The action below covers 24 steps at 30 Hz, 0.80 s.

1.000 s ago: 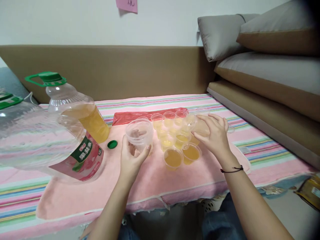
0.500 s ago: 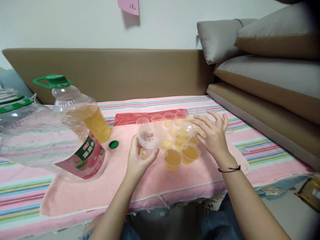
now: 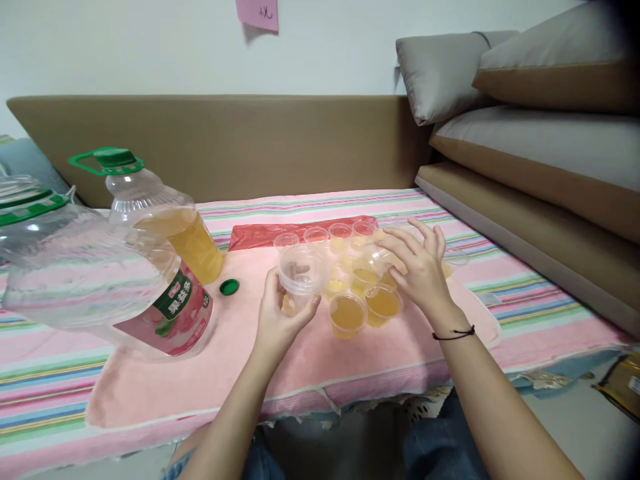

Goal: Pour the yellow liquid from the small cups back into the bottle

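A stack of clear plastic cups (image 3: pixel 303 270) is gripped by my left hand (image 3: pixel 281 313), its fingers and thumb wrapped around the sides. Between the thumb and fingers of my right hand (image 3: pixel 420 270) is a single clear plastic cup (image 3: pixel 377 259), tilted and partly hidden by the fingers. It is above the cups standing on the pink mat. Two cups of yellow drink (image 3: pixel 347 315) (image 3: pixel 383 305) stand closest to me. Behind them are more clear cups (image 3: pixel 341 233), several with yellow liquid in them, partly covered by my hands.
A big bottle with a pink label (image 3: pixel 183 310) and a half-full bottle of yellow drink (image 3: pixel 200 247) stand at left. Near them lies a green cap (image 3: pixel 229 287). A red plastic bag (image 3: pixel 255 236) lies behind the cups. Stacked cushions (image 3: pixel 540 147) line the right side.
My right hand has shifted slightly left with the cup it holds, nearer to the stack. My left hand keeps its grip on the stacked cups. The view has moved a little.
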Motion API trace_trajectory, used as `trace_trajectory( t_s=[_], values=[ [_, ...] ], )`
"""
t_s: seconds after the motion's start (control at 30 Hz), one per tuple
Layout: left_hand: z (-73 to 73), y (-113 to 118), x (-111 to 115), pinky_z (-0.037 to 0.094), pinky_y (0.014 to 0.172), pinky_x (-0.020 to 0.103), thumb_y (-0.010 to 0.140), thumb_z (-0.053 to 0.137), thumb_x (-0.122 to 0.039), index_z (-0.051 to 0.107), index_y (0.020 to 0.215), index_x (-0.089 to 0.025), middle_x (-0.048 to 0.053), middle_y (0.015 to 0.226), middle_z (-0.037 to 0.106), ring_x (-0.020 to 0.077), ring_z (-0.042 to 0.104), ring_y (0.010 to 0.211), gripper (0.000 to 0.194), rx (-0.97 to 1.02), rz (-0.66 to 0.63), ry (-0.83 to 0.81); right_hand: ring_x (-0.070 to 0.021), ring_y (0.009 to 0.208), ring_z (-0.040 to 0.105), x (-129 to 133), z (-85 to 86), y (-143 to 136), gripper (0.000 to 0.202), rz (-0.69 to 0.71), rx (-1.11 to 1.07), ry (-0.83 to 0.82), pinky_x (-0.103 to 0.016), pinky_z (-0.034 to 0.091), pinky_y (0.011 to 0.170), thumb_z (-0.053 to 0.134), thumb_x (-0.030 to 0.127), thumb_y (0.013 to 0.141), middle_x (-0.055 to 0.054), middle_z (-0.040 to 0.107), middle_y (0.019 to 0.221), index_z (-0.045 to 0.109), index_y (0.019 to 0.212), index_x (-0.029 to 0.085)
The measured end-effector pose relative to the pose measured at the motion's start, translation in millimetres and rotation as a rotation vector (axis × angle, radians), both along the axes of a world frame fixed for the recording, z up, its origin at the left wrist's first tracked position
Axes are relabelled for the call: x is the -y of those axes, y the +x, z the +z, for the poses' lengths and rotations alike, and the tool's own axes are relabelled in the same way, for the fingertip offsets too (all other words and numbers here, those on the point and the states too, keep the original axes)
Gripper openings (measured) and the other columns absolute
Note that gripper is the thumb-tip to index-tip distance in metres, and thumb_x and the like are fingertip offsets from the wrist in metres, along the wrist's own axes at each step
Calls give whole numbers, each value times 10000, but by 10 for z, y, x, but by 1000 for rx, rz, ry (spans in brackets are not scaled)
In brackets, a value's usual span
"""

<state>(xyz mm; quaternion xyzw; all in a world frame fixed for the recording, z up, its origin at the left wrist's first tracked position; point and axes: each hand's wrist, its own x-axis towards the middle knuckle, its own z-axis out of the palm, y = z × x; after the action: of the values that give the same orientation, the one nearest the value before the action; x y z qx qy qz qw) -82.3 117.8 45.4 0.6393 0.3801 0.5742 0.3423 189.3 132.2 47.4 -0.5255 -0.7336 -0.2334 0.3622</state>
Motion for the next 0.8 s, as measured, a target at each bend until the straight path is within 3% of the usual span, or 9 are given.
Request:
trace_trajectory(
  t_s=[0.1,0.2,0.4,0.5,0.63,0.8],
  values=[
    [4,11,9,508,956,366,738,778,-284,537,1144,-216,83,1181,651,243,635,1137,477,1,-12,-14,-363,1352,427,-10,9,16,408,-7,-168,29,-644,232,1132,607,168,778,-59,644,1278,634,1172,273],
    [1,33,25,510,959,373,734,785,-296,545,1134,-225,75,1170,657,250,640,1138,472,5,-25,-27,-354,1250,522,-18,38,17,409,24,-418,17,-594,366,1072,700,307,755,-78,674,1191,637,1157,263],
    [-20,85,74,507,957,386,734,785,-317,559,1118,-226,71,1144,667,255,650,1113,455,-34,-47,-50,-292,1221,604,51,172,-69,528,371,-916,-228,-489,489,1020,773,423,777,-103,655,1267,569,1238,266],
    [-29,95,83,503,946,394,725,788,-302,564,1135,-224,72,1137,681,262,653,1105,474,-92,-57,-42,-293,1268,582,159,294,-202,516,523,-1026,-381,-480,514,1008,724,472,828,-108,607,1364,538,1274,292],
    [-28,89,76,506,922,395,720,793,-295,561,1160,-225,74,1149,690,264,653,1096,503,-158,-89,-8,-298,1289,564,313,453,-482,552,668,-1147,-504,-481,515,1030,791,490,762,-86,612,1367,566,1229,300],
    [-16,82,89,524,893,396,706,801,-294,566,1146,-225,75,1149,690,260,658,1058,503,-204,-127,6,-297,1327,522,371,446,-773,585,751,-1191,-558,-481,491,1065,824,507,723,-66,600,1373,595,1217,296]
  ],
)
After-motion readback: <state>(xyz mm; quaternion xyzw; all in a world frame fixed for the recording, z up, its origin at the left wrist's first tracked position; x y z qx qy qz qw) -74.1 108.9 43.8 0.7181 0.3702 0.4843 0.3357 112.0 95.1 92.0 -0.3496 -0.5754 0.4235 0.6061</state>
